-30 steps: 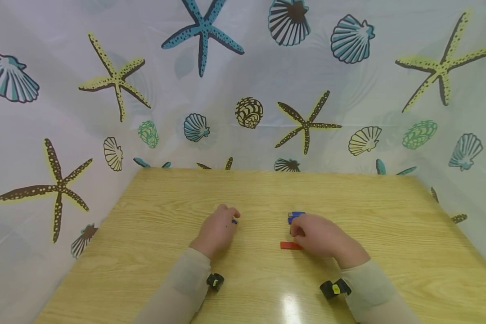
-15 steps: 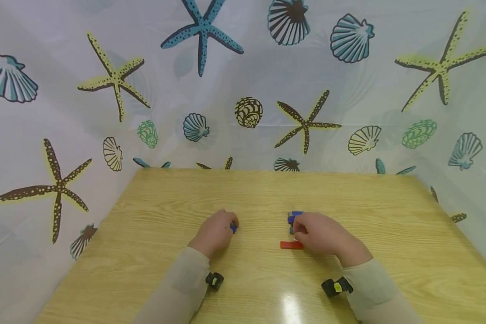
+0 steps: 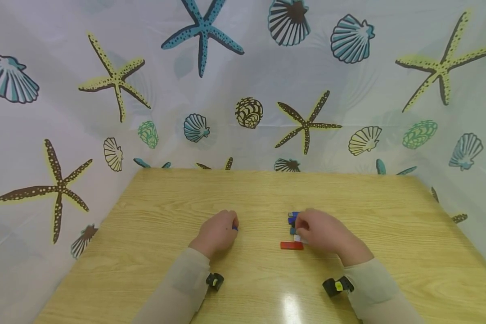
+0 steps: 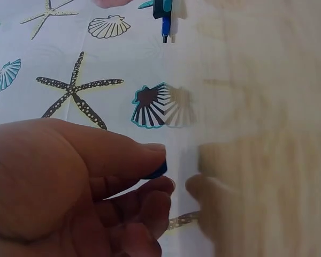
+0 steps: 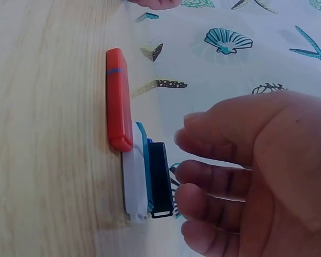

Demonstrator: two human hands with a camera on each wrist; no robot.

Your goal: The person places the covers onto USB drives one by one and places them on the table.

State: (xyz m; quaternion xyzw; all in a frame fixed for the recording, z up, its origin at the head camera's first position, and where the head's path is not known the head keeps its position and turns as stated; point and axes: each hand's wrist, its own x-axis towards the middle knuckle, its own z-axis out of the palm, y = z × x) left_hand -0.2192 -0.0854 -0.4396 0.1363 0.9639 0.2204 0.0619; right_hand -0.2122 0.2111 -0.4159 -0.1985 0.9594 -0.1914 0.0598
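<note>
My left hand pinches a small blue piece between thumb and forefinger; most of it is hidden. My right hand hovers at a row of small stick-shaped things that look like USB flash drives. Its fingers are loosely bent, with nothing seen between them. Nearest me lies a red stick with a thin blue band. Beyond it come a white stick, a teal one and a black one with a loop at its end. Blue sticks at the far end are partly behind the hand.
The sticks lie close together on a wood-grain table. A white curtain printed with starfish and shells stands behind the table and along both sides. Each wrist wears a black camera mount.
My left fingers have curled in around the blue piece. The right hand has shifted slightly away and to the right, uncovering the white stick and more of the red and teal ones.
</note>
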